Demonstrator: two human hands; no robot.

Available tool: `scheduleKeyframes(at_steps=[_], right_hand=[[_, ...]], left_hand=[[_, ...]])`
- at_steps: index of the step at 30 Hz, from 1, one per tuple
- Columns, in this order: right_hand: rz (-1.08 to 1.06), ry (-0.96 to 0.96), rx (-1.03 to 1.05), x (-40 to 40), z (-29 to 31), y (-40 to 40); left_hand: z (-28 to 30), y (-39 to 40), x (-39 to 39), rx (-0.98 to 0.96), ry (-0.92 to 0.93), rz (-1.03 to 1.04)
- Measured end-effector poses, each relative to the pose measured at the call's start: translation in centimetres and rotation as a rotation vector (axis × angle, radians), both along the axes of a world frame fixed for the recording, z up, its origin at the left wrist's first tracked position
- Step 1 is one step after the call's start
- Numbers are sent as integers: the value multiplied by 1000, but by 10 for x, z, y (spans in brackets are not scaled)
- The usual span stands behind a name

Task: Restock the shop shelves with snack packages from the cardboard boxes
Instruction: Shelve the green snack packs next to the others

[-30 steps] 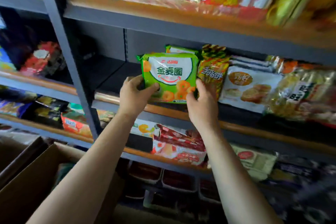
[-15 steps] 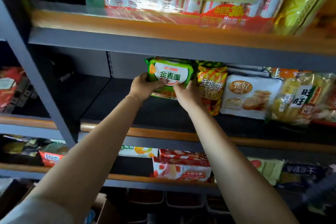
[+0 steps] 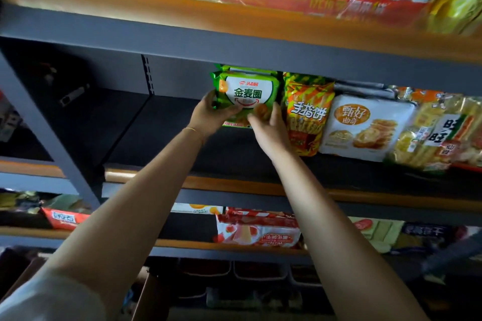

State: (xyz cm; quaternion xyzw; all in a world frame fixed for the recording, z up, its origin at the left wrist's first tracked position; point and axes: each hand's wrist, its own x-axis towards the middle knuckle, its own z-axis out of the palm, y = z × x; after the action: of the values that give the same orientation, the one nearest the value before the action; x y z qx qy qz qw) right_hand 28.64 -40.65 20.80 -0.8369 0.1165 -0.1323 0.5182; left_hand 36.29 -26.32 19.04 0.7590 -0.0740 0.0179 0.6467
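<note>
A green snack package [image 3: 247,91] with a white label stands upright deep on the middle shelf [image 3: 229,185], with another green pack just behind it. My left hand [image 3: 211,114] grips its lower left edge, thumb across the front. My right hand [image 3: 271,128] rests against its lower right corner, fingers fairly straight. The pack stands directly left of an orange-and-green striped snack bag [image 3: 307,114]. A cardboard box flap [image 3: 148,294] shows at the bottom, below the shelves.
Right of the striped bag stand a white cookie bag [image 3: 365,128] and a yellow rice-cracker bag [image 3: 430,133]. The shelf's left half is bare and dark. A grey upright post [image 3: 44,133] divides the shelving. Red packs [image 3: 258,229] lie on the shelf below; packs fill the top shelf.
Both hands have carried the green package from the shelf's front edge back into the shelf, beside the striped bag. The camera has moved closer and tilted up.
</note>
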Motion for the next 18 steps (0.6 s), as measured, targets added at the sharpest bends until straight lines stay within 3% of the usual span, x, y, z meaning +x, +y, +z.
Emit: scheduleKeyframes(at_steps=[4, 8, 13, 18], right_hand=[[44, -129, -8, -31, 3, 8], [227, -258, 163, -70, 3, 26], [526, -237, 231, -120, -20, 74], [690, 138, 210, -144, -114, 152]], left_hand=[[10, 6, -43, -46, -123, 166], [4, 27, -116, -73, -266, 354], [-43, 75, -206, 21, -126, 502], [-132, 160, -281, 242, 225, 664]])
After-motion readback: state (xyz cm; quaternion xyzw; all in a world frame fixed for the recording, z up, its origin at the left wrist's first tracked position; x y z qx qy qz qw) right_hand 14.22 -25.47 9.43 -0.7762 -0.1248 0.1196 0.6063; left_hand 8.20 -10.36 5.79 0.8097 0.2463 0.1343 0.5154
